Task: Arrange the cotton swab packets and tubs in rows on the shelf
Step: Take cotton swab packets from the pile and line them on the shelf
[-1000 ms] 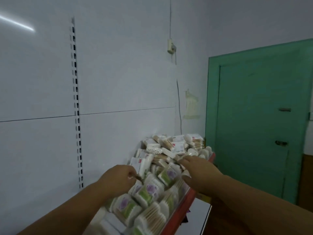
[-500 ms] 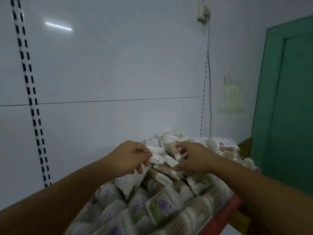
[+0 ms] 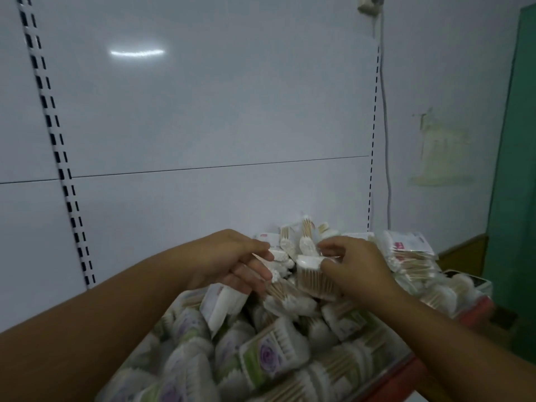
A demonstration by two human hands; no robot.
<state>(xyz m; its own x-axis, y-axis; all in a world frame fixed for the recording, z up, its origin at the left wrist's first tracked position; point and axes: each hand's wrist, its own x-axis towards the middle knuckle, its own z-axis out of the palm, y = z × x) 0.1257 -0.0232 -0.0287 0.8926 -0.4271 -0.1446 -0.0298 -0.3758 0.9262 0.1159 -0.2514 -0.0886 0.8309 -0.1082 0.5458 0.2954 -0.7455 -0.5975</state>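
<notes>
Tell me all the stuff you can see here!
clear packets of wooden cotton swabs: many, white and tan, piled at the back of the shelf
swab packs with purple flower labels: many, white, green and purple, heaped at the front
red shelf edge: one, red, front right
white back panel with slotted strips: one, white, behind the pile
green door: one, green, far right
grey cable: one, hanging down the wall
left hand: holding white packets
right hand: gripping a swab packet

Both forearms were bare to the frame's lower edge; the left hand and right hand wore nothing.
</notes>
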